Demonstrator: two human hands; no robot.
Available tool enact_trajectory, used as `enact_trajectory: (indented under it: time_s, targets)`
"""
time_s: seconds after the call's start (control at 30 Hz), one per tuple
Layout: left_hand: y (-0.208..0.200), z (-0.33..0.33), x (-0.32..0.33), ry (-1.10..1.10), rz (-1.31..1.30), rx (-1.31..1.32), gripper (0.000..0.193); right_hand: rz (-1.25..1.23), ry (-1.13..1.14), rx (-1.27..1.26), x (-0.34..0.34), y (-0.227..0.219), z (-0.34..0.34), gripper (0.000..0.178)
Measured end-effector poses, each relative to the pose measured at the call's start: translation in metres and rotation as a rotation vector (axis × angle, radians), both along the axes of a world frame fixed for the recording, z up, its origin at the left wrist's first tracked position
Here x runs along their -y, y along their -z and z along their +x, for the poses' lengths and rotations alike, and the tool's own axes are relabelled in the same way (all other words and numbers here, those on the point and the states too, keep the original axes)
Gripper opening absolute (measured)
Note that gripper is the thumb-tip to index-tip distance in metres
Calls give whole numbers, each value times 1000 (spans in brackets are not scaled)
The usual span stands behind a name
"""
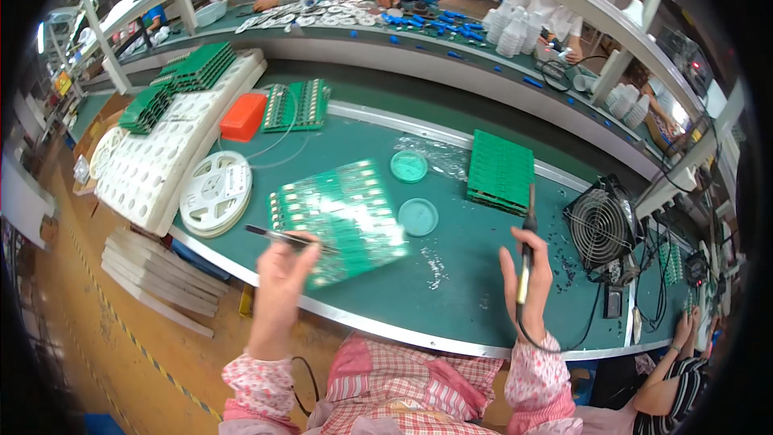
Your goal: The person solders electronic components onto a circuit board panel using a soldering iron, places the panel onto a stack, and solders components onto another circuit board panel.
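My left hand [282, 278] is closed round a thin dark tool that looks like tweezers [262, 231], held at the near left edge of a green circuit board panel [366, 221]. The panel is slightly blurred and carries rows of pale parts. In my right hand [538, 270], a soldering iron [528, 225] stands upright with its tip pointing away from me, its cord looping by my wrist. Right of the panel sit two small round dishes, an upper one [409, 166] with pale green contents and a lower teal one [419, 217].
White reels [216, 193] lie left of the panel, near a red-orange box [243, 117] and a board stack [296, 105]. More green boards [500, 171] are stacked at the far right. A black fan [602, 225] stands right of my right hand. Co-workers sit across the bench and at right.
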State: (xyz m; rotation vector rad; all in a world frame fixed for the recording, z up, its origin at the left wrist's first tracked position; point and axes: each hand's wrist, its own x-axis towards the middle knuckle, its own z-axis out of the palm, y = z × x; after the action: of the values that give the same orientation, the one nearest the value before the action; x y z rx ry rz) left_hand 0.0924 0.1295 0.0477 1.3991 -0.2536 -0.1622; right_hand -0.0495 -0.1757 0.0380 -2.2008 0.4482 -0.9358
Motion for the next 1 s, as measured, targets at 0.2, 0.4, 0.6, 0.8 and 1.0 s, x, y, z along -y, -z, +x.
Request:
enact_trajectory:
  time_s: [0.2, 0.4, 0.6, 0.8, 1.0]
  targets:
    - [16, 42, -51, -17, 305, -40, 15, -408, -41, -106, 53, 11, 52, 51]
    - [29, 36, -50, -107, 334, 8, 22, -586, -19, -282, 84, 31, 72, 57]
    - [2, 0, -36, -320, 605, 397, 19, -537, -73, -173, 98, 28, 60, 45]
    - [0, -34, -19, -349, 536, 639, 23, -979, -107, -55, 99, 23, 75, 42]
    - [9, -53, 10, -169, 592, 757, 26, -1140, -67, 100, 113, -32, 71, 37]
